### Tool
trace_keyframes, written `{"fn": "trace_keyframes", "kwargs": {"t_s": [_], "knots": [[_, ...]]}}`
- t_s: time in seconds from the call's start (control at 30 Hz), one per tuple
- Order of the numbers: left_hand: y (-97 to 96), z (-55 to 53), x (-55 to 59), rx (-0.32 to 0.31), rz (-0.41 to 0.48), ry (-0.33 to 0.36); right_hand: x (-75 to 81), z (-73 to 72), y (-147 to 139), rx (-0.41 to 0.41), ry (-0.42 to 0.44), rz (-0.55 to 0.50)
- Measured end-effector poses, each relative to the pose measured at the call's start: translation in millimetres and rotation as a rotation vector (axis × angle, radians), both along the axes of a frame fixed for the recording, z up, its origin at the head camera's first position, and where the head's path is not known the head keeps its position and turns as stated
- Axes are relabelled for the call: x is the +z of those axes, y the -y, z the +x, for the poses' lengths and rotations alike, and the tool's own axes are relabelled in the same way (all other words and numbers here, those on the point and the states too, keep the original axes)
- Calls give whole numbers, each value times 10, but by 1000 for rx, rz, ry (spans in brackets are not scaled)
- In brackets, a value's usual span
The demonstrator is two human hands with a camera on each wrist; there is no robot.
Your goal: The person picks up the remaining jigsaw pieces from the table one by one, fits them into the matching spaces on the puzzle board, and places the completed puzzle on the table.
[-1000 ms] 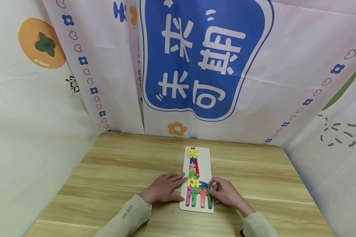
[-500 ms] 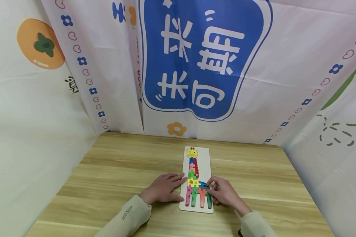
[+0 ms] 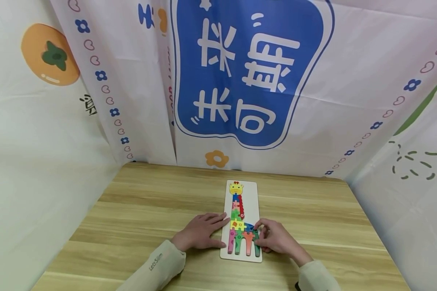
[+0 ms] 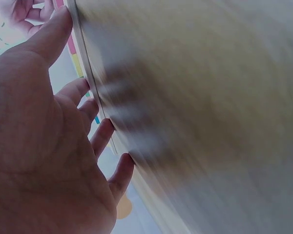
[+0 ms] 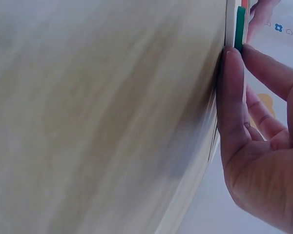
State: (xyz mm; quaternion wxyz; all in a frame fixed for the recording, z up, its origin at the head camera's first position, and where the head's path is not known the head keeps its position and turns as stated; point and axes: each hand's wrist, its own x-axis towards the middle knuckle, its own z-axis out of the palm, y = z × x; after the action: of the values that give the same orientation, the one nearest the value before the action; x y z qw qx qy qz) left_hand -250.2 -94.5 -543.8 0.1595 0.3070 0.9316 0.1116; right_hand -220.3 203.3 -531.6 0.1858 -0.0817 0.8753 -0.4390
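A white puzzle board (image 3: 252, 202) lies flat on the table, bearing a giraffe made of colourful jigsaw pieces. The yellow giraffe head (image 3: 236, 188) is at the far end, with four-coloured legs nearest me. My left hand (image 3: 201, 231) lies palm down with fingers spread, its fingertips and thumb at the board's left edge. At the right edge, my right hand (image 3: 275, 236) pinches the dark green leg piece (image 3: 257, 247) between thumb and index finger. The index fingertip is beside the blue body piece (image 3: 249, 227). In the right wrist view, the thumb (image 5: 231, 87) covers part of the green piece.
The wooden table (image 3: 160, 194) extends on both sides of the board. Behind it hangs a white cloth with a blue sign (image 3: 247, 72). More printed cloth (image 3: 36, 141) encloses the left and right sides.
The right thumb has slid slightly toward me along the dark green leg piece, while the index finger stays near the blue piece. My left hand and the board look unmoved.
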Motion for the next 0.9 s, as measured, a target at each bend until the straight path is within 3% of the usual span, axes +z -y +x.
{"fn": "trace_keyframes", "kwargs": {"t_s": [0.73, 0.9], "knots": [[44, -7, 6, -20, 14, 20, 11, -35, -77, -2, -7, -6], [64, -22, -2, -19, 34, 25, 4, -58, -110, 1, -44, -13]]}}
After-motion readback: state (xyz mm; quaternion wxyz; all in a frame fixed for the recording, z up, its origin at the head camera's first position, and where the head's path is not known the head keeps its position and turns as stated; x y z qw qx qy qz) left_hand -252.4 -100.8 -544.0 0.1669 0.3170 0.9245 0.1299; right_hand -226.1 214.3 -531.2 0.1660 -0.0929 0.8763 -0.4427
